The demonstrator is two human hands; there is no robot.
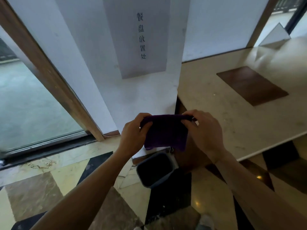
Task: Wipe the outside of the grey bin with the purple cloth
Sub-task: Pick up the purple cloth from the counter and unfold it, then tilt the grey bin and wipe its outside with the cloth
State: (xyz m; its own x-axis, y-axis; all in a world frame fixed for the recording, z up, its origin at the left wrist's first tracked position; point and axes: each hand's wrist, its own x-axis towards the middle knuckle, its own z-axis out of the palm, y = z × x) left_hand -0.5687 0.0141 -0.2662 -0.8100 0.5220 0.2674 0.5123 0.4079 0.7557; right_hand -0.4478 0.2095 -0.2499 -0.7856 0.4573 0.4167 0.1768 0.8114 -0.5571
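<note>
Both hands' fingers [147, 124] pinch the purple cloth [166, 132] taut by its top edge; grey bin [155, 170] sits directly below on the floor, hands equidistant.

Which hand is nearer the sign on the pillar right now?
Left, narrowly. The left hand sits below the sign, just left of it; the right hand is below and further right. Both grip the purple cloth.

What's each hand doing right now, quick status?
Left hand: closed on the left end of the purple cloth, held up in the air.
Right hand: closed on the cloth's right end, above the grey bin.
</note>
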